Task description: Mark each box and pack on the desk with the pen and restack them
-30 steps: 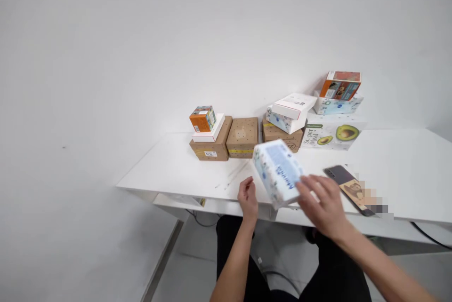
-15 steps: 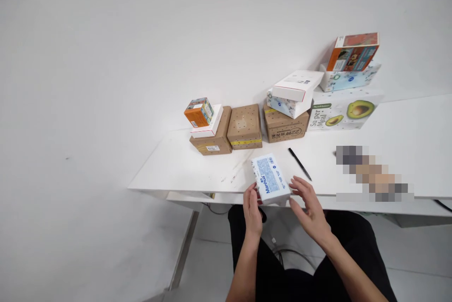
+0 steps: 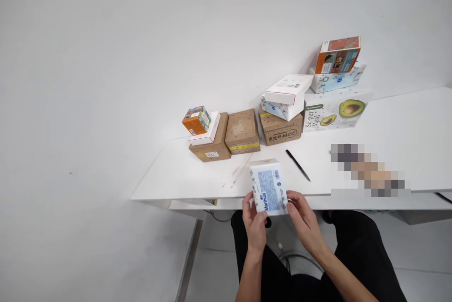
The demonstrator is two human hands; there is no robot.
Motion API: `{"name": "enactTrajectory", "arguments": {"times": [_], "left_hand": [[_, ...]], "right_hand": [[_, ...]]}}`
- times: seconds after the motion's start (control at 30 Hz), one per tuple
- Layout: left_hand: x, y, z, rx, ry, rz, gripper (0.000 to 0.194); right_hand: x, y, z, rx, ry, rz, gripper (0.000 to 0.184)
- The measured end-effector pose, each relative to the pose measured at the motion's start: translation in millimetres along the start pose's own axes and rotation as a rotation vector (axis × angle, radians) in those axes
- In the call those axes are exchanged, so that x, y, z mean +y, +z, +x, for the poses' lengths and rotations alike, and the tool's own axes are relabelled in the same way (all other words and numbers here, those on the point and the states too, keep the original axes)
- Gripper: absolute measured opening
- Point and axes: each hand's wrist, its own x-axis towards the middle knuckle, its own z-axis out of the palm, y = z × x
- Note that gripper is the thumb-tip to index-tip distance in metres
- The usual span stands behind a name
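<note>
A white and blue tissue pack (image 3: 269,186) with printed text is held at the table's front edge, its printed face turned towards me. My left hand (image 3: 254,222) grips its lower left corner, thumb on the front face and fingers along the side. On the other side, my right hand (image 3: 304,219) closes on the lower right edge, with its thumb near the front. The undersides of the fingers are hidden behind the pack. A black pen (image 3: 298,165) lies on the table just beyond my right hand.
Along the wall on the white table (image 3: 197,179) stand several brown cartons (image 3: 243,130), with small boxes stacked on some. An avocado-printed box (image 3: 337,111) at the right carries a tissue pack (image 3: 339,78) and an orange box (image 3: 338,56). A blurred patch (image 3: 367,168) covers something at the right.
My right hand has come in from beside the pack and now holds its right edge. The pack has been turned more upright and drawn slightly towards me. The camera view has shifted a little.
</note>
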Motion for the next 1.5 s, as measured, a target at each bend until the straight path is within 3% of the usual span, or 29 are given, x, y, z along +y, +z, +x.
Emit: {"name": "enactTrajectory", "arguments": {"times": [0.13,0.27,0.37,0.5,0.67,0.8,0.9,0.97,1.13,1.23,1.37,1.5], "left_hand": [[3.1,-5.2,8.3,0.049,0.274,0.113,0.05],[22.5,-10.0,28.4,0.051,0.577,0.366,0.048],[36.9,-12.0,47.5,-0.025,0.659,0.554,0.05],[40.6,-9.7,65.8,-0.153,0.592,0.664,0.053],[22.6,-3.8,62.1,-0.204,0.543,0.62,0.055],[8.5,-3.0,51.1,-0.027,0.32,0.299,0.059],[7.8,-3.8,49.1,0.097,0.067,0.181,0.052],[11.2,-4.0,50.4,0.1,-0.006,0.203,0.054],[17.5,-5.1,51.2,0.045,0.082,0.169,0.055],[14.4,-7.0,48.0,0.066,0.131,0.076,0.041],[5.4,-10.4,44.1,0.149,0.103,-0.004,0.028],[-1.1,-13.8,43.6,0.171,0.071,0.042,0.03]], "right_hand": [[-6.1,-0.6,9.0,-0.047,-0.031,0.014,0.023],[-6.4,2.4,26.0,-0.04,0.002,0.006,0.026],[3.2,2.8,40.0,-0.019,0.072,0.033,0.033],[23.4,-3.2,50.4,0.11,0.121,-0.126,0.048],[28.8,-16.1,53.3,0.24,-0.02,-0.338,0.055],[26.9,-22.2,58.9,0.202,-0.138,-0.334,0.053],[26.8,-21.4,63.4,0.141,-0.086,-0.245,0.053],[24.4,-19.0,65.5,0.128,-0.039,-0.195,0.051],[15.9,-13.6,66.7,0.106,-0.052,-0.085,0.035],[16.5,-13.5,64.1,0.101,-0.03,-0.079,0.031],[19.8,-14.9,59.6,0.13,0.052,-0.179,0.035],[20.7,-15.1,58.7,0.161,0.11,-0.242,0.04]]}}
